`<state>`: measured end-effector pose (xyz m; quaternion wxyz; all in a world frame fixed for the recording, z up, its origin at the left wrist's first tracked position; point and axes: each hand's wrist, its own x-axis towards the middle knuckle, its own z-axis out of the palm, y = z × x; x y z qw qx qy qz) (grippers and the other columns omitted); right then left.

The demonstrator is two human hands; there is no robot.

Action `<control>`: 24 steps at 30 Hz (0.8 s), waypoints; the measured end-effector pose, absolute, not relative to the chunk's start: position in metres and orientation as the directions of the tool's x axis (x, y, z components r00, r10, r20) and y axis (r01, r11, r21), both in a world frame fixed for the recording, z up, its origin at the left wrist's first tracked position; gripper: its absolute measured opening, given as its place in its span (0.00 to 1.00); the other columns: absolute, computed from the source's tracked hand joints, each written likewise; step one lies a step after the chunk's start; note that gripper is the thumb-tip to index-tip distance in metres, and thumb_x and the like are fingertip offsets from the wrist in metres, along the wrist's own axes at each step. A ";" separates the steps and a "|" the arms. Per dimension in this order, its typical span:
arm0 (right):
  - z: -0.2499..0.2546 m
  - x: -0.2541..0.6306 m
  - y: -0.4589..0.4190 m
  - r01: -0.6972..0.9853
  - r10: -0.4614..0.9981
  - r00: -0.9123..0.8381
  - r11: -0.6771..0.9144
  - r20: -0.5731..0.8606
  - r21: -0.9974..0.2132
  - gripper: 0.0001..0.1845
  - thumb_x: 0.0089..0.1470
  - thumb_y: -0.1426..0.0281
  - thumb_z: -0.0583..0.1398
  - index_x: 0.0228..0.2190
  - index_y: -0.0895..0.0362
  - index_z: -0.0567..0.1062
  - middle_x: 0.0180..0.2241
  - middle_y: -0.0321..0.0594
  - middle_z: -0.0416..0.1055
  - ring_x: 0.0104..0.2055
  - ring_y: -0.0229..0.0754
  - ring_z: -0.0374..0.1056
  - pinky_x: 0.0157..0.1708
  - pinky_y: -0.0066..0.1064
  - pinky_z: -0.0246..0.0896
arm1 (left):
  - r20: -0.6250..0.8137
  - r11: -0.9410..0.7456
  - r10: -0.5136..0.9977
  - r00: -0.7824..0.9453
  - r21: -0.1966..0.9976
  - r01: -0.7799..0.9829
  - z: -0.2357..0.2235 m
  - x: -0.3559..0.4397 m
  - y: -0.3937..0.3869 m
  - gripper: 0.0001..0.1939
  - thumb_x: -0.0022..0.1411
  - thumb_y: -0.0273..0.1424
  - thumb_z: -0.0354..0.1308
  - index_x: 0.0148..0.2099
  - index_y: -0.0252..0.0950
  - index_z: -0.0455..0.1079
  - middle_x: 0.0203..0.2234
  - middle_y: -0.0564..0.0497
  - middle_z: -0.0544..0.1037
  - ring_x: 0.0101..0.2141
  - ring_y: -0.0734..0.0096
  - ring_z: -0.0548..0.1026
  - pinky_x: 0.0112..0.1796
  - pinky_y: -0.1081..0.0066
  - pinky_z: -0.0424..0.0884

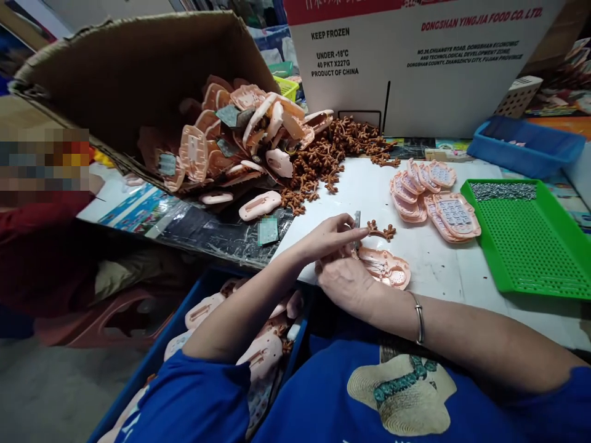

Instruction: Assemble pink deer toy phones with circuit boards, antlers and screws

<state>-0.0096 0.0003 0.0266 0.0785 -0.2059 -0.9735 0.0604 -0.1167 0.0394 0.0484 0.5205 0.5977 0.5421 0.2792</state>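
An open pink plastic shell (398,271) lies on the white work surface, with thin wires and a perforated round patch inside. My right hand (348,284) is curled at the shell's left end; what its fingers hold is hidden. Just above it, my left hand (330,237) reaches across with bent fingers and closes around something I cannot make out. A narrow grey piece (357,220) sticks up at its fingers; which hand holds it is unclear. Beyond the shell rests a brown antler-shaped part (383,231).
A tipped cardboard box (124,67) spills pink shells beside a heap of brown antler parts (323,151). Stacked pink keypad covers (455,216) sit near a green perforated tray (530,240). Below left is a blue bin (184,307) of pink shells. Another person's red sleeve (46,215) shows left.
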 end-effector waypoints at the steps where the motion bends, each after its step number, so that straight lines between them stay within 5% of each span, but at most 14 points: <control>1: 0.029 -0.006 -0.001 0.399 0.415 -0.903 0.906 0.111 -0.144 0.19 0.57 0.85 0.47 0.40 0.67 0.76 0.36 0.57 0.76 0.36 0.49 0.73 0.40 0.43 0.70 | -0.229 0.141 0.943 0.242 0.932 0.334 0.047 -0.117 0.037 0.23 0.56 0.51 0.63 0.37 0.36 0.66 0.27 0.52 0.76 0.26 0.72 0.73 0.27 0.73 0.67; 4: 0.041 0.022 -0.008 0.347 0.363 -0.923 0.929 0.129 -0.131 0.16 0.60 0.82 0.48 0.39 0.64 0.75 0.35 0.52 0.74 0.32 0.46 0.72 0.31 0.38 0.70 | -0.206 0.161 0.961 0.182 0.959 0.232 0.045 -0.114 0.027 0.23 0.56 0.49 0.65 0.38 0.35 0.64 0.27 0.53 0.75 0.24 0.76 0.70 0.25 0.75 0.65; 6: 0.050 0.050 -0.013 0.240 0.287 -0.904 0.954 0.317 -0.179 0.16 0.62 0.79 0.48 0.40 0.64 0.74 0.35 0.50 0.72 0.33 0.46 0.71 0.32 0.38 0.72 | -0.160 0.135 0.975 0.154 0.978 0.160 0.045 -0.111 0.018 0.22 0.56 0.48 0.65 0.39 0.35 0.64 0.27 0.54 0.74 0.25 0.76 0.71 0.27 0.75 0.66; 9: 0.058 0.096 -0.014 0.236 0.439 -0.721 0.883 0.536 -0.405 0.18 0.62 0.80 0.50 0.51 0.67 0.71 0.47 0.54 0.71 0.48 0.45 0.71 0.47 0.36 0.73 | -0.124 0.121 0.978 0.166 0.992 0.030 0.047 -0.101 0.004 0.22 0.58 0.46 0.64 0.44 0.36 0.64 0.26 0.55 0.74 0.28 0.72 0.74 0.30 0.74 0.69; 13: 0.046 0.143 -0.014 0.404 0.666 -0.476 0.745 0.574 -0.530 0.18 0.61 0.81 0.56 0.52 0.61 0.72 0.48 0.48 0.72 0.52 0.40 0.70 0.54 0.30 0.68 | -0.130 0.151 0.971 0.200 0.984 -0.095 0.047 -0.081 -0.004 0.22 0.56 0.43 0.67 0.45 0.36 0.64 0.29 0.55 0.76 0.27 0.73 0.74 0.29 0.74 0.71; 17: 0.019 0.161 -0.017 0.533 0.718 -0.436 0.692 0.543 -0.487 0.14 0.61 0.80 0.58 0.48 0.64 0.74 0.44 0.48 0.74 0.47 0.40 0.72 0.50 0.31 0.70 | -0.130 0.140 0.982 0.140 0.988 -0.064 0.041 -0.064 -0.003 0.23 0.47 0.40 0.73 0.34 0.36 0.63 0.28 0.54 0.76 0.27 0.74 0.74 0.29 0.74 0.70; 21: 0.001 0.162 -0.019 0.635 0.694 -0.552 0.709 0.462 -0.307 0.11 0.61 0.81 0.57 0.44 0.64 0.76 0.37 0.46 0.75 0.38 0.44 0.72 0.40 0.36 0.71 | -0.131 0.131 0.988 0.085 0.991 0.008 0.034 -0.059 -0.002 0.25 0.43 0.41 0.75 0.32 0.36 0.63 0.25 0.54 0.76 0.27 0.73 0.74 0.30 0.73 0.70; 24: -0.001 0.159 -0.020 0.638 0.704 -0.567 0.703 0.428 -0.312 0.13 0.61 0.80 0.56 0.46 0.62 0.75 0.38 0.46 0.76 0.39 0.45 0.71 0.39 0.38 0.69 | -0.151 0.151 0.987 0.047 0.989 -0.003 0.032 -0.061 -0.003 0.25 0.43 0.40 0.75 0.33 0.36 0.64 0.26 0.54 0.76 0.27 0.72 0.74 0.29 0.74 0.70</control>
